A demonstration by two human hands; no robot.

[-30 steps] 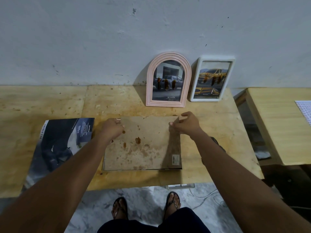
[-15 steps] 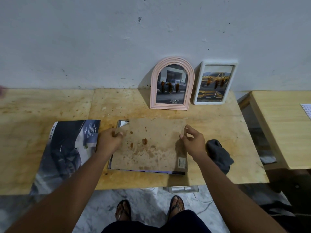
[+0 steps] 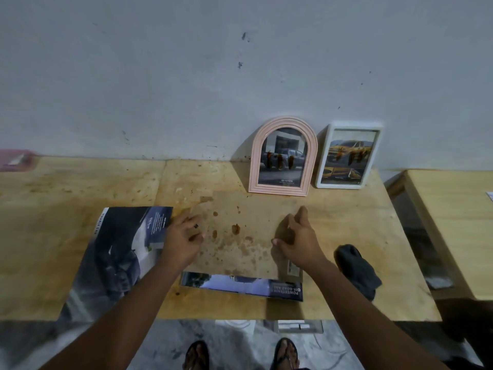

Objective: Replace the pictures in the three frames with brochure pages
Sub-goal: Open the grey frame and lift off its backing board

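Observation:
A stained brown backing board [image 3: 240, 236] lies flat on the wooden table [image 3: 80, 188]. Under its near edge shows a strip of a printed brochure page [image 3: 240, 285], seemingly lying in the third frame. My left hand [image 3: 184, 236] rests on the board's left edge with its fingers laid out. My right hand [image 3: 296, 236] presses on the right part of the board, thumb pointing left. A pink arched frame [image 3: 282, 156] and a white rectangular frame [image 3: 346, 156] lean on the wall behind, each holding a car picture.
An open dark brochure [image 3: 120, 249] lies left of the board and hangs over the table's front edge. A dark cloth [image 3: 357, 268] sits to the right. A second wooden table [image 3: 453, 222] stands further right. A pink object [image 3: 16, 160] is at the far left.
The backing board has slid away from me, uncovering a strip of the brochure page at its near edge. Both hands moved from gripping the board's side edges to resting on top of it.

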